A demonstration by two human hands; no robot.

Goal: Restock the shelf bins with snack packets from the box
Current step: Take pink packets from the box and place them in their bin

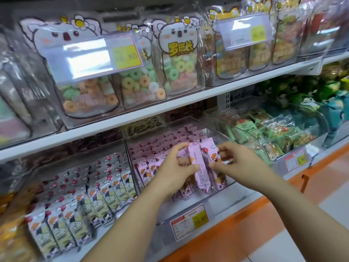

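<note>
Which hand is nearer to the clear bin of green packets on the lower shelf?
Right. The right hand holds the pink packets just left of the bin of green packets; the left hand grips the same packets from their other side, farther from that bin.

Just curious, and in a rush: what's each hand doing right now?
Left hand: closed, holding the pink packets.
Right hand: closed, pinching the same pink packets.

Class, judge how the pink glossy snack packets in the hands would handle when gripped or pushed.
Probably light: the fingers alone hold several pink glossy snack packets. Likely slippery, given the shiny film. They look fairly firm, keeping a boxy shape; crimped ends should flex.
</note>
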